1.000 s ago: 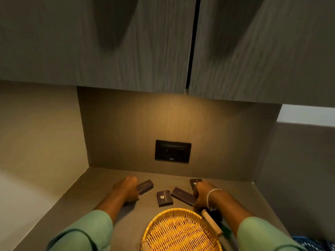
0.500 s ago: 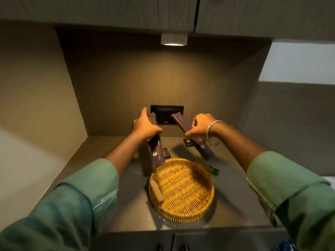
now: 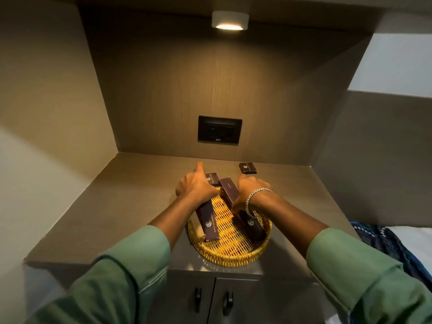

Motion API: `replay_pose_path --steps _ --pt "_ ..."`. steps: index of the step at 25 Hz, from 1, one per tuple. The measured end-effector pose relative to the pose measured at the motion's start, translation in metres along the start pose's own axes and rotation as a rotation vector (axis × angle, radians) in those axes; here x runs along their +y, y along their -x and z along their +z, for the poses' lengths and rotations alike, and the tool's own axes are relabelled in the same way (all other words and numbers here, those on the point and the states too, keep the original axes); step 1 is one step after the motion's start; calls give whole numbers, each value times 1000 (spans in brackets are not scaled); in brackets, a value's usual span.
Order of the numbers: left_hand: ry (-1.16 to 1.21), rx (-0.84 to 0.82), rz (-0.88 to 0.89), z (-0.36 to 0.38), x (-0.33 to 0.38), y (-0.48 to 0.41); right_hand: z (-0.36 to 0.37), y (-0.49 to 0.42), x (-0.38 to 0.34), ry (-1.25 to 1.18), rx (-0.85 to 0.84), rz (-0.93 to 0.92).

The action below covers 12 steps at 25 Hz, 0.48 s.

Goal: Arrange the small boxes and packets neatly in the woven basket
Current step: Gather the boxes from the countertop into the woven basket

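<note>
A round yellow woven basket (image 3: 230, 252) sits on the counter near its front edge. My left hand (image 3: 195, 187) grips a long dark box (image 3: 208, 224) whose lower end rests in the basket's left side. My right hand (image 3: 250, 190) holds another long dark box (image 3: 229, 189), its lower part (image 3: 251, 224) reaching into the basket's right side. A small dark box (image 3: 212, 178) lies just behind the basket between my hands. Another small dark box (image 3: 247, 168) lies farther back on the right.
The brown counter (image 3: 121, 197) sits in a niche with walls at the left, back and right. A black socket plate (image 3: 219, 129) is on the back wall, a round lamp (image 3: 229, 21) overhead. Cupboard doors with handles (image 3: 211, 300) are below. Blue fabric (image 3: 385, 239) lies at right.
Both hands have come down from in front of the socket with their long boxes, and the boxes' lower ends now rest in the basket. The view tilted down further.
</note>
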State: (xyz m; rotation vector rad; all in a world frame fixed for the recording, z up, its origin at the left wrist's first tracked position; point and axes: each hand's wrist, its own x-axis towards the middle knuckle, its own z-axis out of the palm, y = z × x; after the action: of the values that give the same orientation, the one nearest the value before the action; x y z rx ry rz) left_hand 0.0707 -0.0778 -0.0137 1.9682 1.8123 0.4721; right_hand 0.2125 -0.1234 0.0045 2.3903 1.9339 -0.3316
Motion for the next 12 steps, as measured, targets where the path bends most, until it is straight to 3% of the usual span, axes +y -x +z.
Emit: replay_pose_path --steps 5,12 --pt "-100 -20 61 3 -7 1 7 -7 4 70 70 -24" --pt "-197 116 62 15 -12 12 12 -3 15 115 142 -75"
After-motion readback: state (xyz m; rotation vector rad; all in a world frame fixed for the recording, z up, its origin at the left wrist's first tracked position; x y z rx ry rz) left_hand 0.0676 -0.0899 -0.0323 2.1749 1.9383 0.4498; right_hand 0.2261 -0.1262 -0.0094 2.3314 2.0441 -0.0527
